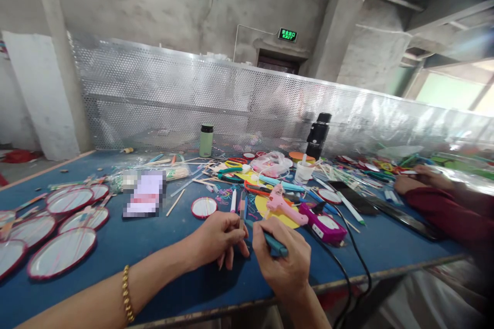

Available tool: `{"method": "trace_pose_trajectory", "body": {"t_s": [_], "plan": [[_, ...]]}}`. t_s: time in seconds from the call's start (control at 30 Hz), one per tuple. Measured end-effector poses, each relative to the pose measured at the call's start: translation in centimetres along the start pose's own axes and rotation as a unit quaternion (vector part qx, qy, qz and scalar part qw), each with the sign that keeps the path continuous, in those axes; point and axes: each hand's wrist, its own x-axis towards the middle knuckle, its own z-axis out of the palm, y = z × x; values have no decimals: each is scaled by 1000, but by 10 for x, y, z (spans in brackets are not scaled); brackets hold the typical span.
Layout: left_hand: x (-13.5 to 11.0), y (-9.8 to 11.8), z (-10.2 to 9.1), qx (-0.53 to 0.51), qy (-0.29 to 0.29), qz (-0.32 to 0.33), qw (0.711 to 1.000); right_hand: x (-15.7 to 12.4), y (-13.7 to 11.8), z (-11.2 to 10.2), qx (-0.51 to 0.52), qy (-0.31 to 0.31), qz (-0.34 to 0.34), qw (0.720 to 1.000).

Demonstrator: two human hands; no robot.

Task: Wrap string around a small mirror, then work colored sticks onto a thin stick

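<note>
My left hand (218,240) rests on the blue table (162,247) with its fingers pinched round a thin wooden stick (241,214) that points away from me. My right hand (283,257) is closed on a teal marker pen (270,241), whose tip meets the stick near my left fingertips. A gold bracelet (127,293) sits on my left wrist. Just beyond my hands lie a pink glue gun (283,204), a yellow paper disc (270,208) and a magenta box (324,223).
Several red-rimmed oval pieces (62,252) lie at the left. Sticks, pens, scissors, a white cup (303,171), a green bottle (206,140) and a black bottle (318,135) crowd the far side. Another person's hands and red sleeve (436,200) rest at the right. A black cable (347,267) hangs over the front edge.
</note>
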Motion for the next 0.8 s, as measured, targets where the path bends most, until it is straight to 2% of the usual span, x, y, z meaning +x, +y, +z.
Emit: {"method": "trace_pose_trajectory", "body": {"t_s": [0.8], "plan": [[3,-6,0,2,-3,8,1000,0,1,2,-13,1,3,1000]]}}
